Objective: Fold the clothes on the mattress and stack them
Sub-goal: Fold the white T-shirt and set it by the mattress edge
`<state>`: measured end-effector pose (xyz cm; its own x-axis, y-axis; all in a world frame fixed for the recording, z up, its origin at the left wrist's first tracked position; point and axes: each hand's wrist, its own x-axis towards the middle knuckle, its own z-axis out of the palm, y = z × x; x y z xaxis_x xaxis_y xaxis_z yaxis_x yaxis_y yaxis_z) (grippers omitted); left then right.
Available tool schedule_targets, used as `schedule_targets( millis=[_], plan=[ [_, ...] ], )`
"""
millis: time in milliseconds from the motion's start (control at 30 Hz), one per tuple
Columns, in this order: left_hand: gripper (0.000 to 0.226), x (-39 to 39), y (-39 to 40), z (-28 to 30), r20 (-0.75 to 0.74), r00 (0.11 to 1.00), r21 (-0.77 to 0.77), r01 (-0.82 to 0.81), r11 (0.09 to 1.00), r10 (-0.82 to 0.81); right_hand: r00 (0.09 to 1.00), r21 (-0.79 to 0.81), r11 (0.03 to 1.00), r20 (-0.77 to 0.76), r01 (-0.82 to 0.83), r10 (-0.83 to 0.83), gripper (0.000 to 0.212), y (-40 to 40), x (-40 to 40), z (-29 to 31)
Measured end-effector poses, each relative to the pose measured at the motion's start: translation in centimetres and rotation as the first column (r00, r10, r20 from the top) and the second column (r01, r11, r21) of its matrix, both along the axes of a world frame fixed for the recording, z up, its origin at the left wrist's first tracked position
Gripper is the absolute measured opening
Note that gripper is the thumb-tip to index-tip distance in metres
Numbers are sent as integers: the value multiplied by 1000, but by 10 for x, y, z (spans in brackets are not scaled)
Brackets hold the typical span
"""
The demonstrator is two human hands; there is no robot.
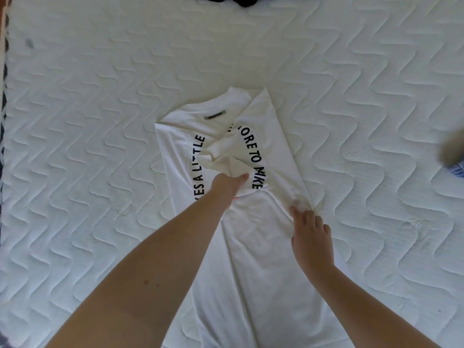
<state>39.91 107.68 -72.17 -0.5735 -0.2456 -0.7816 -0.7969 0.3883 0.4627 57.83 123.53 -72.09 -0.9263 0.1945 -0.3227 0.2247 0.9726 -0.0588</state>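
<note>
- A white shirt (251, 247) with a ring of black lettering lies on the mattress (100, 121) at the centre of the frame, collar toward the top, hem running off the bottom edge
- Its right side is turned in over the print — the sleeve sits bunched in the middle of the lettering, so the first fold looks under way, not finished
- The left hand (227, 183) reaches to the centre and grips that bunched cloth, fingers curled into it
- The right hand (310, 237), lower right of centre, pinches the folded edge between fingertips and thumb; small creases fan out from the pinch
- The shirt's left side still lies flat and unfolded, and the length is not yet folded up
- No finished stack shows anywhere in the frame
- A dark garment (233, 0) sits at the top edge, and something blurred with a blue-striped part (454, 156) at the right edge — probably more to fold, though I cannot tell
- My judgement: early in the task, with most of it left
</note>
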Motion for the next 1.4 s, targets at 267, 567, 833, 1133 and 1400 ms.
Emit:
schedule_targets(
  millis=[267,567,833,1133,1400],
  plan=[
    [38,37,-18,-4,-138,963,269,-186,945,229,994,-95,993,81,-65,72,67,-2,10,0],
    [54,11,-15,6,-184,923,64,-332,941,338,990,-25,993,71,-116,118,71,6,25,1],
    [48,-31,-39,10,-252,947,-66,-224,972,201,996,-25,995,-7,-92,92,72,10,27,1],
    [72,-14,-52,14,-291,949,-322,19,947,-118,989,-116,990,-133,-78,62,67,-4,7,-2],
    [54,-42,-27,22,-371,774,-564,250,787,-512,954,-258,949,-280,-182,107,55,-2,-56,-10]
  ],
)
